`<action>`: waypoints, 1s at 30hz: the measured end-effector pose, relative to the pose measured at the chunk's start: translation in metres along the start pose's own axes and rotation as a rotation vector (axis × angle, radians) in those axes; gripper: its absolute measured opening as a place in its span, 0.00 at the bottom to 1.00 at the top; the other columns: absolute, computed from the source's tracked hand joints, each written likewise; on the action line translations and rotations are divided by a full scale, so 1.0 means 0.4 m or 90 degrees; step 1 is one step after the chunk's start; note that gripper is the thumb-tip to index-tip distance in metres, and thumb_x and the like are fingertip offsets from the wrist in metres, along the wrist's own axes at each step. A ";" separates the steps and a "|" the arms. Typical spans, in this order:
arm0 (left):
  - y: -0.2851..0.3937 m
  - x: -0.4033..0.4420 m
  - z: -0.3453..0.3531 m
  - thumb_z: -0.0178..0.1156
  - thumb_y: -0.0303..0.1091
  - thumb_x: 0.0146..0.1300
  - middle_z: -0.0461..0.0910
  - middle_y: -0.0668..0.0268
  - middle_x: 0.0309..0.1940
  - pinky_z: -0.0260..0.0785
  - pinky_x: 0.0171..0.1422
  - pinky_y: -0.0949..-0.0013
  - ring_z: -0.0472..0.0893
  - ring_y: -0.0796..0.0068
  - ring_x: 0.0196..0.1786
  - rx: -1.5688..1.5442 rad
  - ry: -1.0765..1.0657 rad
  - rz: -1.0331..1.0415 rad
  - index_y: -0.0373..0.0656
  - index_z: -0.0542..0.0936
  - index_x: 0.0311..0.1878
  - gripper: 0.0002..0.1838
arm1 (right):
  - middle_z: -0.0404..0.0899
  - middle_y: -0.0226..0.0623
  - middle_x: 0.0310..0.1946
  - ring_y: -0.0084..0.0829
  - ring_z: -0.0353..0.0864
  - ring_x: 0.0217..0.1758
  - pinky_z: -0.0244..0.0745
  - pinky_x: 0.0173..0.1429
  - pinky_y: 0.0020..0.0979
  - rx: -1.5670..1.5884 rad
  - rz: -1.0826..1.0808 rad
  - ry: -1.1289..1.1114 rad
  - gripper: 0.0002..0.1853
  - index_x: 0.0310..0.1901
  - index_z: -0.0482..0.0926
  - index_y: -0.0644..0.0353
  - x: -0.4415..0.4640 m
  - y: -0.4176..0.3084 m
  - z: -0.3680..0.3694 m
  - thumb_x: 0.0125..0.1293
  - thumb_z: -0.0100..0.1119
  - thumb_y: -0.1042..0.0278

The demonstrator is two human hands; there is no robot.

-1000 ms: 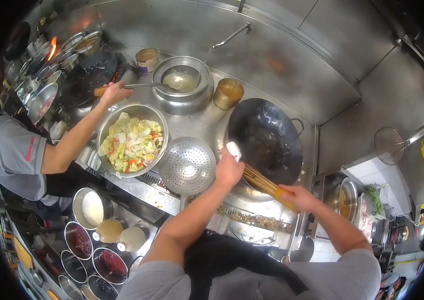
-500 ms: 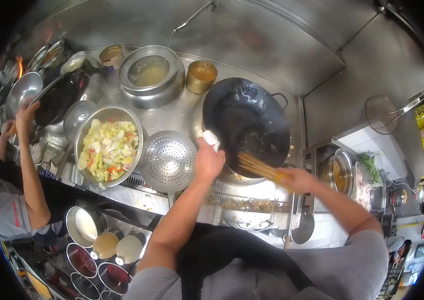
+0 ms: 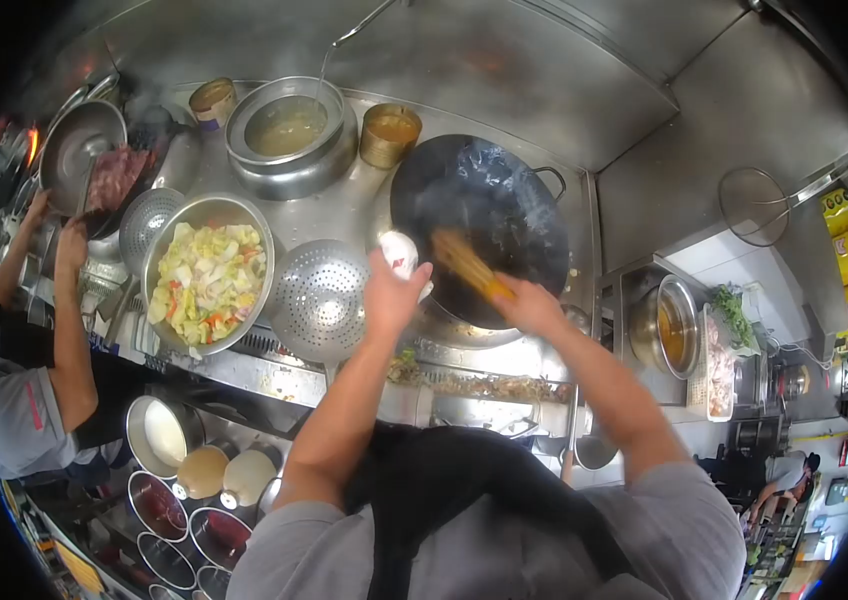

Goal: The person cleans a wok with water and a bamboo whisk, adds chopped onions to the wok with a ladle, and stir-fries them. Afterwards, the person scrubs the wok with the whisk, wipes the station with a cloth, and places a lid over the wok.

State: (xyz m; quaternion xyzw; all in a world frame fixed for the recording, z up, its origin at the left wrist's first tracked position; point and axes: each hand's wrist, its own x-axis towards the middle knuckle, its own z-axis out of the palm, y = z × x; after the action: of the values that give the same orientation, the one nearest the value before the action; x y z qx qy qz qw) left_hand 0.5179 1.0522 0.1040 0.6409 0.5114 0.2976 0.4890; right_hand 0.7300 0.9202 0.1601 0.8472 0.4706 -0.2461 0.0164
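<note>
My left hand (image 3: 391,295) is closed around a folded white cloth (image 3: 399,254) with a red mark, at the left rim of the black wok (image 3: 529,215). Whether the cloth grips a wok handle is hidden. In my right hand (image 3: 531,303) is a bamboo wok brush (image 3: 469,265), its bristle end over the inside of the wok and smeared by motion. Wet streaks and a little steam show on the wok's dark wall. Left of my left hand lies a perforated strainer (image 3: 319,300).
Beside the strainer stands a bowl of chopped cabbage and carrot (image 3: 209,275). Behind are a steel pot (image 3: 291,165) under a running tap and a tin (image 3: 390,135). At far left a co-worker's hands (image 3: 69,245) work with a pan (image 3: 84,150). A wire skimmer (image 3: 756,205) hangs right.
My right hand and the brush have moved left and up, deeper over the wok. The co-worker has raised a pan, and meat now shows beside it. The whole view has shifted slightly.
</note>
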 end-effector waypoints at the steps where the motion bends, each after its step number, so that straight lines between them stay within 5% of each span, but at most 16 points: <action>1: -0.013 -0.001 0.010 0.73 0.50 0.54 0.81 0.39 0.47 0.72 0.56 0.47 0.81 0.37 0.51 -0.019 0.021 0.014 0.34 0.62 0.60 0.41 | 0.86 0.44 0.45 0.48 0.85 0.49 0.79 0.55 0.46 -0.052 -0.025 -0.012 0.31 0.72 0.67 0.38 -0.040 0.030 -0.017 0.70 0.51 0.43; 6: 0.045 0.015 0.038 0.69 0.42 0.56 0.80 0.36 0.46 0.72 0.57 0.47 0.80 0.35 0.51 0.034 0.016 -0.037 0.33 0.61 0.60 0.37 | 0.87 0.43 0.44 0.48 0.86 0.48 0.80 0.54 0.46 -0.299 -0.057 -0.116 0.30 0.71 0.69 0.39 -0.162 0.210 -0.189 0.69 0.53 0.43; 9: 0.048 0.031 0.041 0.65 0.35 0.56 0.80 0.36 0.46 0.71 0.58 0.47 0.80 0.34 0.51 0.055 -0.001 -0.068 0.32 0.61 0.59 0.33 | 0.86 0.45 0.47 0.47 0.85 0.50 0.80 0.55 0.47 -0.355 -0.047 0.000 0.29 0.72 0.68 0.36 0.051 0.297 -0.207 0.70 0.53 0.43; 12: 0.056 0.037 0.030 0.62 0.32 0.55 0.81 0.36 0.45 0.71 0.58 0.46 0.80 0.34 0.51 0.064 -0.022 -0.091 0.32 0.61 0.59 0.31 | 0.85 0.48 0.47 0.48 0.85 0.51 0.78 0.58 0.48 -0.156 0.074 0.126 0.30 0.72 0.67 0.36 0.300 0.191 -0.087 0.70 0.53 0.44; 15: 0.035 0.039 0.030 0.62 0.32 0.55 0.81 0.36 0.45 0.71 0.59 0.46 0.80 0.34 0.50 0.073 -0.011 -0.074 0.32 0.61 0.59 0.31 | 0.86 0.47 0.45 0.51 0.85 0.51 0.78 0.59 0.49 0.051 0.092 0.207 0.30 0.72 0.66 0.37 0.278 0.077 0.114 0.70 0.53 0.45; 17: 0.028 0.033 0.032 0.63 0.32 0.54 0.81 0.36 0.45 0.71 0.58 0.46 0.80 0.34 0.50 0.066 -0.007 -0.071 0.31 0.61 0.58 0.31 | 0.85 0.49 0.47 0.53 0.84 0.52 0.77 0.59 0.49 0.108 0.064 0.110 0.30 0.73 0.66 0.35 0.164 0.009 0.091 0.70 0.52 0.45; 21: 0.033 0.022 0.027 0.63 0.32 0.54 0.80 0.36 0.45 0.70 0.58 0.47 0.80 0.35 0.50 0.064 -0.014 -0.054 0.30 0.62 0.58 0.31 | 0.86 0.44 0.43 0.48 0.86 0.47 0.79 0.53 0.47 -0.143 -0.065 -0.055 0.31 0.72 0.67 0.35 -0.039 0.113 -0.067 0.68 0.54 0.42; 24: 0.048 0.027 0.031 0.64 0.32 0.54 0.80 0.36 0.45 0.70 0.58 0.48 0.80 0.35 0.51 0.071 -0.032 -0.061 0.30 0.62 0.59 0.32 | 0.86 0.43 0.40 0.44 0.87 0.46 0.81 0.50 0.44 -0.352 -0.038 -0.155 0.30 0.69 0.70 0.36 -0.042 0.212 -0.225 0.67 0.55 0.41; 26: 0.058 0.033 0.032 0.64 0.33 0.54 0.80 0.36 0.46 0.70 0.59 0.48 0.80 0.35 0.51 0.075 -0.043 -0.071 0.30 0.62 0.59 0.32 | 0.86 0.44 0.41 0.45 0.87 0.44 0.81 0.49 0.45 -0.364 -0.092 0.036 0.27 0.66 0.73 0.38 0.145 0.328 -0.204 0.67 0.56 0.45; 28: 0.049 0.046 0.023 0.64 0.33 0.54 0.80 0.36 0.46 0.70 0.59 0.48 0.80 0.35 0.51 0.068 -0.064 -0.059 0.30 0.62 0.60 0.33 | 0.86 0.45 0.44 0.47 0.86 0.48 0.81 0.51 0.49 -0.233 -0.029 0.167 0.27 0.68 0.71 0.38 0.315 0.261 -0.139 0.70 0.53 0.44; 30: 0.015 0.048 0.014 0.67 0.37 0.55 0.80 0.38 0.47 0.71 0.60 0.51 0.80 0.38 0.53 0.070 -0.080 -0.068 0.32 0.62 0.62 0.36 | 0.86 0.47 0.46 0.49 0.85 0.50 0.79 0.55 0.49 -0.072 0.103 0.148 0.28 0.71 0.67 0.36 0.276 0.136 -0.028 0.71 0.51 0.43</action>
State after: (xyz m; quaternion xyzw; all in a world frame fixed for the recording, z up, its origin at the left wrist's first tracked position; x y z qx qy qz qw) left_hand 0.5306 1.0685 0.1055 0.6563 0.5286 0.2015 0.4993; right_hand 0.8264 0.9799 0.1111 0.9030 0.4124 -0.1171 0.0289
